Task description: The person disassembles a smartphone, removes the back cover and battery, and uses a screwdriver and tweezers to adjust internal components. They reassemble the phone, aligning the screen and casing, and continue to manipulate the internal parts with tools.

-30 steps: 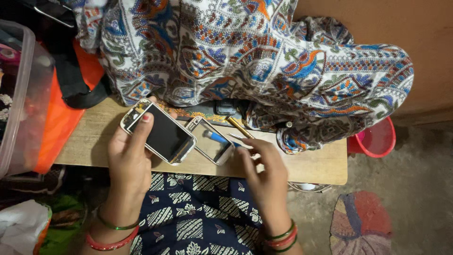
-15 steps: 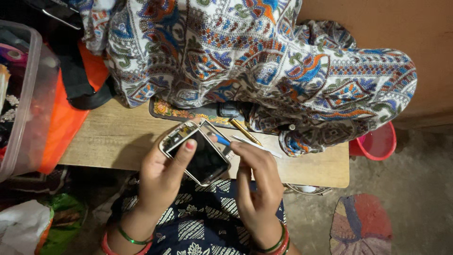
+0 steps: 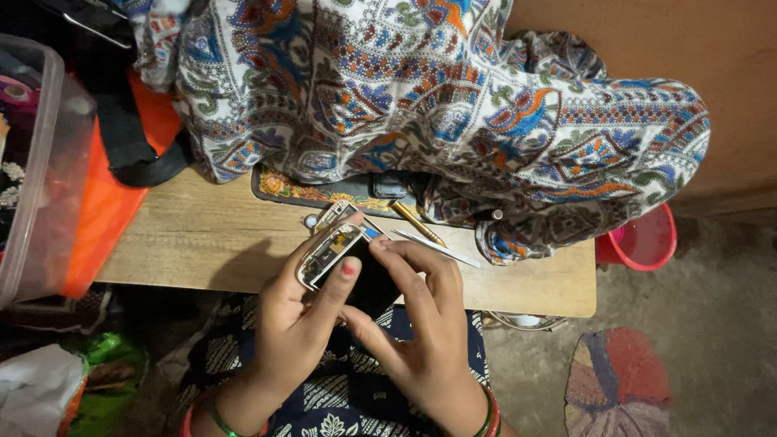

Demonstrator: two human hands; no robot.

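left hand [image 3: 303, 311]: palm down, grip closed round the opened phone [image 3: 336, 257], thumb on its edge
right hand [image 3: 421, 324]: fingers curled, grip pressing the phone's dark lower end
phone: held just above the wooden counter [image 3: 202, 243] at its near edge; long axis slants from lower right to upper left
nearby: tweezers [image 3: 433, 247] and patterned cloth [image 3: 421, 105] on the counter

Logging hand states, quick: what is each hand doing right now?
Left hand: closed around the opened phone.
Right hand: fingers on the same phone, partly curled.
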